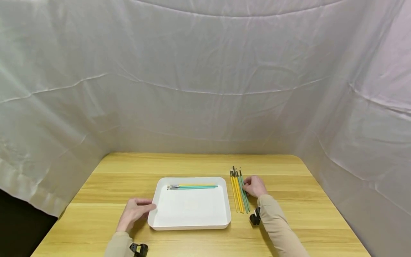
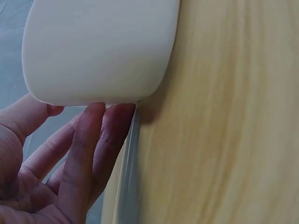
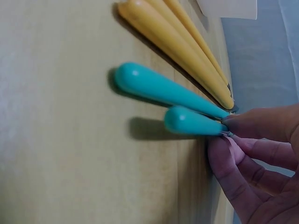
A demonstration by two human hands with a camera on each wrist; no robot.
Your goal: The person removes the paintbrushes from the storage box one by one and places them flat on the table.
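A white tray (image 1: 192,221) sits on the wooden table with a yellow and a teal paintbrush (image 1: 192,186) lying along its far side. My left hand (image 1: 136,210) rests at the tray's left rim (image 2: 93,70), straight fingertips (image 2: 100,119) touching its outer wall. To the right of the tray lies a row of several yellow and teal paintbrushes (image 1: 239,191). My right hand (image 1: 255,186) pinches the rightmost teal brush (image 3: 194,122) near its middle, its handle end slightly off the wood. Another teal handle (image 3: 154,87) and yellow handles (image 3: 173,42) lie beside it.
Wooden table (image 1: 289,228) is enclosed by white cloth (image 1: 205,89) on three sides. Table's left edge drops to a dark gap (image 1: 19,228). Wrist cameras (image 1: 255,217) sit on both forearms.
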